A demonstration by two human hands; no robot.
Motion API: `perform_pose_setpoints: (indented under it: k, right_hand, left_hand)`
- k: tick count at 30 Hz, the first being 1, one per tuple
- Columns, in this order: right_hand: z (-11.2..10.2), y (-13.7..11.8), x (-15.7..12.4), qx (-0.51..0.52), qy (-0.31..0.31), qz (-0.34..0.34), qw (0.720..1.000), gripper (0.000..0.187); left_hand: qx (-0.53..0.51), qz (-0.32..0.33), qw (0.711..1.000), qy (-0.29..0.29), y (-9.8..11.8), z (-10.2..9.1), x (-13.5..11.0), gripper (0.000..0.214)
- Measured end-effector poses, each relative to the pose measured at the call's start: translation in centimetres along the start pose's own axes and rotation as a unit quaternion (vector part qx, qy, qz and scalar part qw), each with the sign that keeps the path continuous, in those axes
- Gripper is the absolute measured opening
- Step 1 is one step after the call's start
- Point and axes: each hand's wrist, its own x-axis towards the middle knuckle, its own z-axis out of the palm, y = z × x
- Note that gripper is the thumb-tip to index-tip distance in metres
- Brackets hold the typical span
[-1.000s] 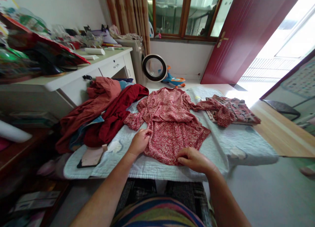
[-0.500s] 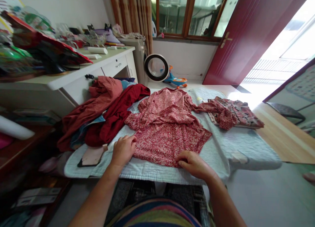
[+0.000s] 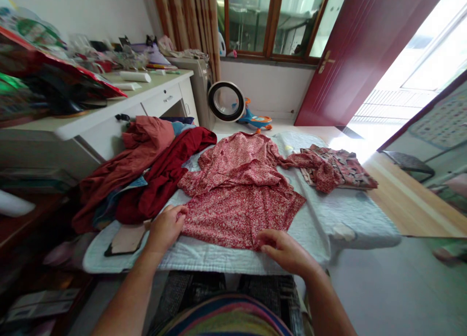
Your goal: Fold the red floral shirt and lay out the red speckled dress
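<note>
A red, white-speckled long-sleeved shirt (image 3: 233,209) lies spread on a pale blue quilted cover, with folds across its middle and one sleeve stretched out to the right. My left hand (image 3: 168,230) is beside the shirt's lower left edge, fingers loosely bent and apart, with nothing visibly gripped. Close to the bottom hem on the right is my right hand (image 3: 286,248). Its thumb and forefinger are apart at the cloth's edge. The sleeve end rests on a folded patterned garment (image 3: 352,169).
Rumpled dark red and rust-coloured clothes (image 3: 153,190) are heaped at the left. A phone-like flat object in a pale pink cover (image 3: 127,238) lies near the front left of the quilted cover (image 3: 219,263). A cluttered white desk (image 3: 146,100) stands behind, beside a front-loading washing machine with its round door (image 3: 226,101) swung out.
My left hand has shifted left, away from the shirt's side edge. The fingers of my right hand have parted at the hem. The whole view has slid slightly.
</note>
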Motion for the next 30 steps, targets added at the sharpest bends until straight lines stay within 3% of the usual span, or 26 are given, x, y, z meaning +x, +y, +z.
perform_pose_setpoints:
  k: [3, 9, 12, 15, 17, 19, 24, 30]
  right_hand:
    - [0.3, 0.1, -0.7, 0.026, 0.025, 0.020, 0.999, 0.029]
    - [0.1, 1.3, -0.9, 0.086, 0.060, 0.037, 0.994, 0.027]
    - [-2.1, 3.6, 0.3, 0.040, 0.171, 0.041, 0.984, 0.025]
    - [-5.4, 6.3, 2.5, -0.084, 0.313, 0.061, 0.944, 0.031]
    - [-7.4, 7.7, 4.1, -0.147, 0.353, 0.089, 0.920, 0.038]
    - [-8.8, 8.5, 5.4, -0.201, 0.355, 0.128, 0.904, 0.043]
    - [-9.8, 8.1, 6.4, -0.301, 0.245, 0.215, 0.896, 0.038]
    - [-10.6, 6.0, 3.5, -0.363, 0.173, 0.290, 0.868, 0.031]
  left_hand:
    - [0.057, -0.006, 0.997, -0.043, -0.1, -0.4, -0.2, 0.029]
    - [0.119, -0.026, 0.990, -0.067, 0.0, -1.0, -0.3, 0.021]
    - [0.114, -0.040, 0.990, -0.065, -0.4, -0.9, 0.3, 0.016]
    - [0.058, -0.043, 0.996, -0.043, -0.6, -0.7, 1.4, 0.024]
    - [0.019, -0.042, 0.998, -0.030, 0.0, -0.4, 2.2, 0.033]
    - [0.002, -0.037, 0.999, -0.027, 1.0, 0.0, 2.9, 0.038]
    - [-0.007, -0.030, 0.999, -0.036, 3.2, 0.8, 4.0, 0.037]
    - [0.034, -0.016, 0.999, -0.022, 2.1, 0.0, 3.7, 0.030]
